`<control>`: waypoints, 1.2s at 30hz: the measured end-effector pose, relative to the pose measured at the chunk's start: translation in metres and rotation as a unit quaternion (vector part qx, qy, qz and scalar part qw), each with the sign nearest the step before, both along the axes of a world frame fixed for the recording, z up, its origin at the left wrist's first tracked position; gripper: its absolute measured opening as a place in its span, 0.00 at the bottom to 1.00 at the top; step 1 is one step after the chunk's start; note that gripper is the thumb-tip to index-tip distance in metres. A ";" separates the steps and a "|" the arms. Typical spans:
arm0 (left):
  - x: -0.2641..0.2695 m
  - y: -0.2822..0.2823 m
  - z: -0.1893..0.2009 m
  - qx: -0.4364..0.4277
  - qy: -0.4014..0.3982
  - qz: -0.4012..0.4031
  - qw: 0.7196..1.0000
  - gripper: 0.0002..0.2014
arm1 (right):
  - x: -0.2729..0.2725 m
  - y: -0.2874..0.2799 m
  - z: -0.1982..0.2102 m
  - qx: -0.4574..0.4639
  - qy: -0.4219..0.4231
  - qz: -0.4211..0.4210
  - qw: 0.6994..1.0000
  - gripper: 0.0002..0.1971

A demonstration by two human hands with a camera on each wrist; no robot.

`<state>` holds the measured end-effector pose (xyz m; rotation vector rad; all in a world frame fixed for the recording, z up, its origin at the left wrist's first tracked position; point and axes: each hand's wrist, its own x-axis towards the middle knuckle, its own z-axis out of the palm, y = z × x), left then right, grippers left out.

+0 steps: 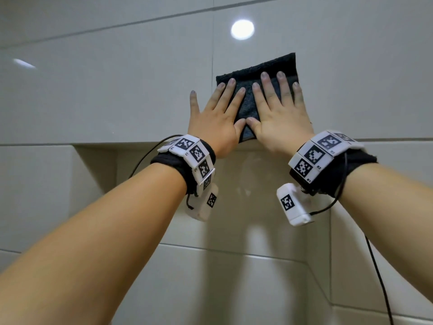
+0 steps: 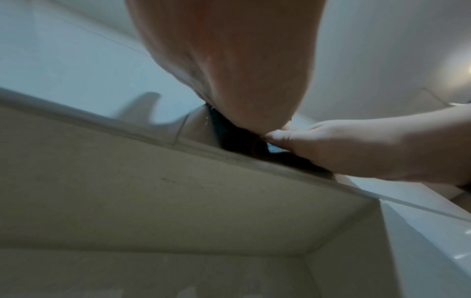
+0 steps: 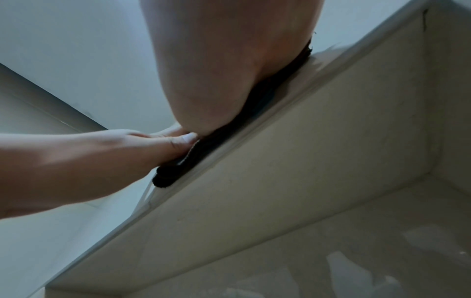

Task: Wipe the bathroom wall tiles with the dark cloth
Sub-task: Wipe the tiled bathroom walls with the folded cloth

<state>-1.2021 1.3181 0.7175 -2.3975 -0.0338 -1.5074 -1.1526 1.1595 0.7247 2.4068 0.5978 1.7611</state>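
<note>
Bare forearms, no sleeves; left hand [image 1: 214,118] and right hand [image 1: 280,118] ungloved, nails short. On each wrist a black fabric wristband [image 1: 174,164] topped by a curved white band of square tiles [image 1: 194,156] printed with black-and-white fiducial markers, tiles on the right one [image 1: 321,152] carrying small labels such as R1 and R2. Under each wrist a white boxy camera module with its own marker, left [image 1: 202,206] and right [image 1: 293,204], plus thin black cable [image 1: 379,277] trailing from the right unit and another looping off the left band [image 1: 145,156].
</note>
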 end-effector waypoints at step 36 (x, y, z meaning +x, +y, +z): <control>0.002 -0.010 0.073 -0.067 -0.023 -0.004 0.997 0.31 | -0.004 -0.002 0.093 -0.039 0.014 0.038 0.998 0.36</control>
